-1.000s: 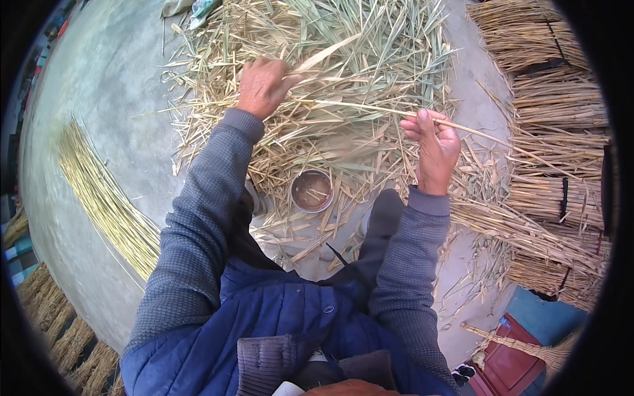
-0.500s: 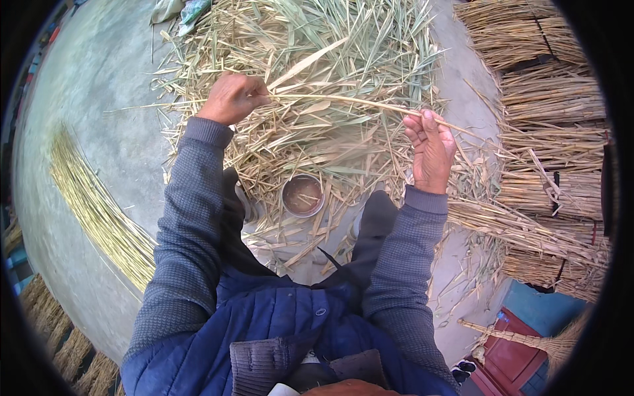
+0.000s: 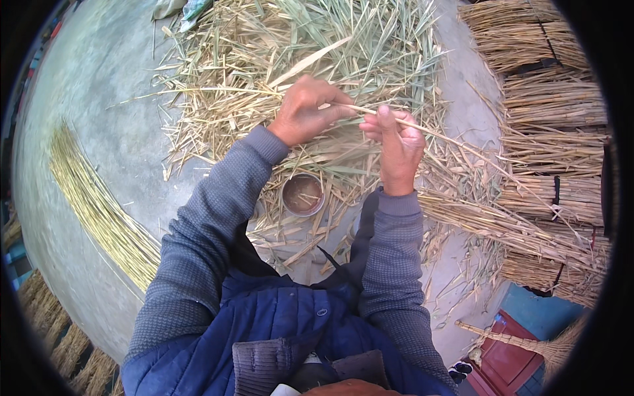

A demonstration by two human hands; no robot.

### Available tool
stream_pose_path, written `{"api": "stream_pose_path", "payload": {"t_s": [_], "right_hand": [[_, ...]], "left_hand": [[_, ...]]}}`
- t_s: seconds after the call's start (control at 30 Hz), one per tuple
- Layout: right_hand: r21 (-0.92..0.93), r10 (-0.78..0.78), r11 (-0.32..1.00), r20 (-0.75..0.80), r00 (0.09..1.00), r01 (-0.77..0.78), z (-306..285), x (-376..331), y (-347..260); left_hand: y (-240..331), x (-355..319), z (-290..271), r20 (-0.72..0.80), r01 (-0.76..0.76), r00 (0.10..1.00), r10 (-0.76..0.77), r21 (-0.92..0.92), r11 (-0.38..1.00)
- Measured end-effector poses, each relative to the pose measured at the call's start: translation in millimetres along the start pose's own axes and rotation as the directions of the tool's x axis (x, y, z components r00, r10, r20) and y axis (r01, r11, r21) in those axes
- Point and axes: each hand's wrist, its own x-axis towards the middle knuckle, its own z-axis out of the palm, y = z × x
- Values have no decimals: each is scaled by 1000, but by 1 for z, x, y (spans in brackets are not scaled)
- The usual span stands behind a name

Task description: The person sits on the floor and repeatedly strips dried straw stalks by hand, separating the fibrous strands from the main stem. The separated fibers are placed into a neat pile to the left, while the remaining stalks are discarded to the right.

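Observation:
A long, thin dry reed stalk [image 3: 456, 142] stretches across in front of me above a heap of stripped leaves [image 3: 317, 49]. My left hand [image 3: 309, 111] pinches it near its middle, and its thin end runs out to the left past the wrist. Close beside it, my right hand [image 3: 396, 145] grips the stalk between thumb and fingers, palm up. The thicker end slants down to the right toward a loose pile of stalks [image 3: 502, 228]. Just below my hands, a round metal bowl [image 3: 303, 195] with bits of straw in it stands among the leaves.
On the concrete floor [image 3: 125, 79] at left lies a sheaf of slender yellow-green stalks [image 3: 105, 211]. Tied reed bundles [image 3: 548, 99] are stacked along the right. A straw broom [image 3: 528, 340] lies over a dark red panel [image 3: 512, 356] at lower right.
My left hand has slid right along the stalk, close to my right hand. The right hand has shifted slightly left with the stalk.

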Motion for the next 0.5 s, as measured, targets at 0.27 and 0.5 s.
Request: {"api": "stream_pose_path", "payload": {"t_s": [0.27, 0.5], "right_hand": [[-31, 52, 998, -127, 990, -56, -26, 10, 8], [46, 71, 997, -128, 989, -65, -23, 11, 7]], "left_hand": [[-35, 7, -90, -327, 377, 771, -547, -457, 805], [-51, -16, -63, 102, 99, 985, -141, 340, 935]]}}
